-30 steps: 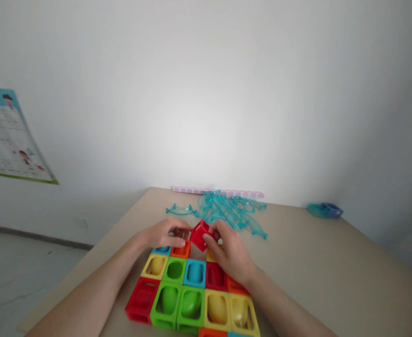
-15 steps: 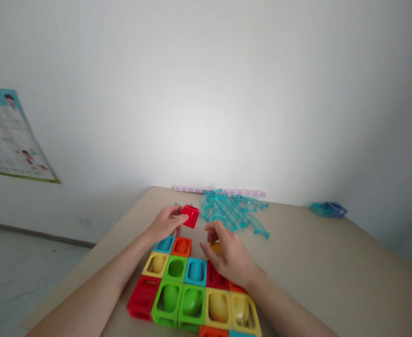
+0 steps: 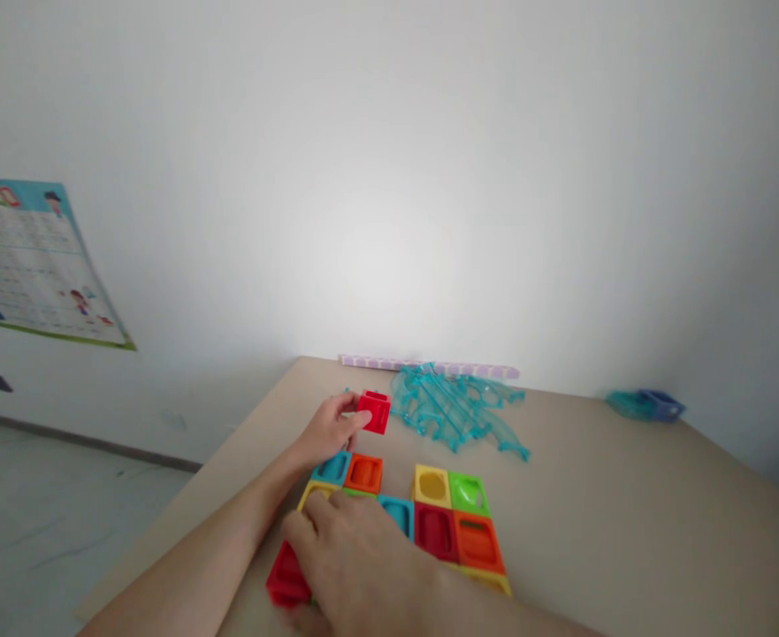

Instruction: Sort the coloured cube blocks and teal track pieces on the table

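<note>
My left hand (image 3: pixel 332 431) pinches a red hollow cube block (image 3: pixel 375 411) and holds it above the table, past the far left end of a flat group of coloured blocks. My right hand (image 3: pixel 362 557) is over the left part of that group, fingers bent and thumb apart from them. It covers several blocks; whether it touches them I cannot tell. Around it show a red block (image 3: pixel 288 575), a light blue block (image 3: pixel 397 513), a dark red block (image 3: pixel 435 531) and an orange block (image 3: pixel 477 540). A yellow block (image 3: pixel 431 486) and a green block (image 3: pixel 469 494) form the far right corner.
Translucent teal plastic pieces (image 3: pixel 455 407) lie in a pile behind the blocks. A patterned lilac strip (image 3: pixel 429 366) runs along the wall. At the back right sit a blue block (image 3: pixel 660 405) and a teal piece (image 3: pixel 630 404). A poster (image 3: pixel 37 265) hangs at left.
My right hand has swung from the far right blocks to the left side of the group, uncovering the yellow and green blocks. My left hand still holds the red block. The view has shifted slightly.
</note>
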Demonstrator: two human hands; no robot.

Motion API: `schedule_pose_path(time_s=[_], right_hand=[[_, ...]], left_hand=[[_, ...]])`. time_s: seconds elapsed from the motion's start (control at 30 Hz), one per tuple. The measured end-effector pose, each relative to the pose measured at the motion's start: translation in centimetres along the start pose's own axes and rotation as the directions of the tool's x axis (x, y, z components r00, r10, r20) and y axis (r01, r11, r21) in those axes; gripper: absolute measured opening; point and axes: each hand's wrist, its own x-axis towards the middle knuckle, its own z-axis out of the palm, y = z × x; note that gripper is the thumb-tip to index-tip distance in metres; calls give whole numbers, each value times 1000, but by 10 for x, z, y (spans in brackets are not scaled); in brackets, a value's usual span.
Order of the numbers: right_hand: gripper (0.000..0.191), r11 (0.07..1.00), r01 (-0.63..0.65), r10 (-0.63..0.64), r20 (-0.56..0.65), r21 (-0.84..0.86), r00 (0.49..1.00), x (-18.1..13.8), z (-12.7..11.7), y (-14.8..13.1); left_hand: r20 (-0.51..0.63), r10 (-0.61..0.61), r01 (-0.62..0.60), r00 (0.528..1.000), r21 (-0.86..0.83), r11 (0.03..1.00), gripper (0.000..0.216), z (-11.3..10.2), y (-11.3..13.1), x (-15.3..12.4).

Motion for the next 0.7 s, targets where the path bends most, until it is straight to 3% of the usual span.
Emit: schedule_pose_path(time_s=[0.4, 0.57, 0.7], right_hand=[[18, 974, 210, -213, -32, -87, 977, 2, 9, 4], [15, 993, 106, -103, -62, 44, 993, 2, -1, 6], [13, 981, -7, 34, -134, 195, 990, -1, -11, 9]], left_hand=[[11, 77, -78, 997, 132, 988, 29, 3, -2, 1], [48, 110, -116, 993, 153, 981, 29, 1, -4, 0], [5, 91, -91, 996, 132, 987, 29, 1, -8, 1]])
